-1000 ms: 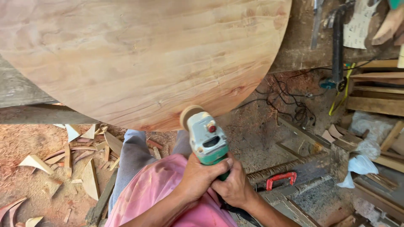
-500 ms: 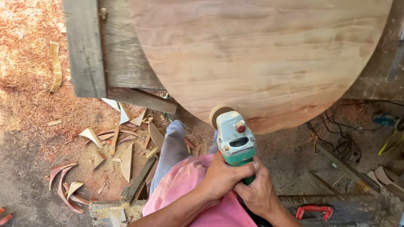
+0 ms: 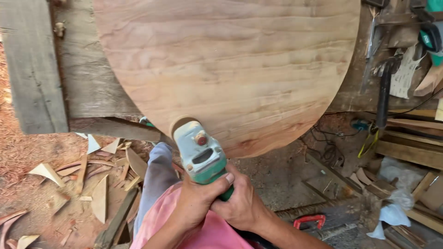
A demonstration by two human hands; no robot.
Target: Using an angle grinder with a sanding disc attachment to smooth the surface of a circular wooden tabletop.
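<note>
A large round wooden tabletop [image 3: 230, 64] with pale grain fills the upper middle of the head view. A green and grey handheld sander [image 3: 200, 154] presses its disc against the tabletop's lower edge. My left hand [image 3: 198, 200] wraps the sander's body from the left. My right hand [image 3: 242, 205] grips its rear handle from the right, the two hands touching. My grey trouser leg [image 3: 157, 180] and pink shirt [image 3: 175, 230] show below.
A weathered grey workbench [image 3: 69, 78] carries the tabletop. Wood offcuts and shavings [image 3: 92, 184] litter the dirt floor at left. Planks [image 3: 410, 147], cables [image 3: 330, 147], a red-handled tool [image 3: 309, 220] and hanging tools [image 3: 383, 92] crowd the right.
The view has swung, so the tabletop and sander sit further left than half a second ago. Both hands keep the same grip, and the sander has moved along the tabletop's lower edge.
</note>
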